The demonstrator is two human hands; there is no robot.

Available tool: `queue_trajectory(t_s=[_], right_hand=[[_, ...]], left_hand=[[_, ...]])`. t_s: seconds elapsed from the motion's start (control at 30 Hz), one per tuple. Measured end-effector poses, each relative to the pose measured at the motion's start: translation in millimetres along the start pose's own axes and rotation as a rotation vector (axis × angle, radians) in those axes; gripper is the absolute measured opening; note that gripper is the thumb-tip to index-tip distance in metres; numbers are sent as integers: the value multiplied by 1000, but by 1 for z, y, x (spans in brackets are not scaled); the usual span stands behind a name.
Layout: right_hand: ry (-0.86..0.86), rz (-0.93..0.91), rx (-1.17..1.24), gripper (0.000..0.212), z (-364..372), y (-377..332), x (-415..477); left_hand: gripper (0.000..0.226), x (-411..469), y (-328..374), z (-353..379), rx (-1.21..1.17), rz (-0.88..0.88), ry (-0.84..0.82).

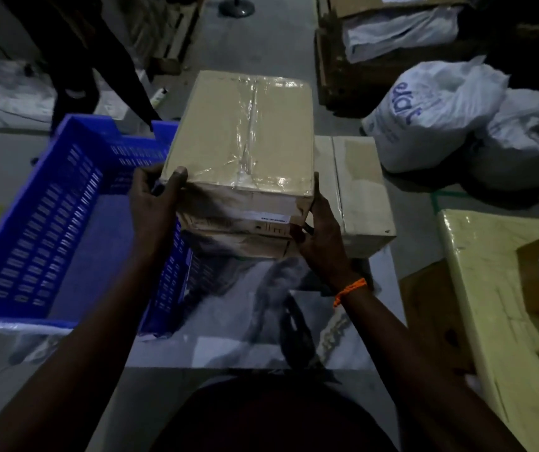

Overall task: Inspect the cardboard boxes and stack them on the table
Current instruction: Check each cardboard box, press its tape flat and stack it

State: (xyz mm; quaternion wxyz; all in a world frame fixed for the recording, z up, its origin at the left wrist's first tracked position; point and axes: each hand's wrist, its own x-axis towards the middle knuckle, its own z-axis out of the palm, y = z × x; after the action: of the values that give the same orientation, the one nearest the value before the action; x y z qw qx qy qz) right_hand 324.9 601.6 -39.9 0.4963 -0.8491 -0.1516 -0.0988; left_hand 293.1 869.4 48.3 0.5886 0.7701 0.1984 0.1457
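The left hand (157, 197) grips the near-left corner of the taped cardboard box (242, 132), thumb on top. The right hand (320, 236) clasps its near-right corner. The box tops a stack of boxes (235, 246) on the counter (216, 308). A blue crate (49, 223) stands left, another box (359, 190) right, white bags (441, 119) far right.

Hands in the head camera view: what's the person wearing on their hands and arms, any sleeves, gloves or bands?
The left hand and the right hand are both ungloved. No sleeves cover the forearms in view. An orange thread band is tied round the right wrist. The left wrist shows no band or watch, though the picture is dim.
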Motion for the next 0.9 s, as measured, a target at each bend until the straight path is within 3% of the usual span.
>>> queue_trajectory(t_s=[0.33,0.57,0.9], right_hand=[[66,135,-93,66,24,2,-2],[90,116,-134,80,25,2,2],[3,75,-144,59,27,19,-4]], left_hand=[[43,17,-31,-12,-151,54,6],[46,17,-39,-9,-144,84,32],[50,13,-44,-5,-127,112,39]])
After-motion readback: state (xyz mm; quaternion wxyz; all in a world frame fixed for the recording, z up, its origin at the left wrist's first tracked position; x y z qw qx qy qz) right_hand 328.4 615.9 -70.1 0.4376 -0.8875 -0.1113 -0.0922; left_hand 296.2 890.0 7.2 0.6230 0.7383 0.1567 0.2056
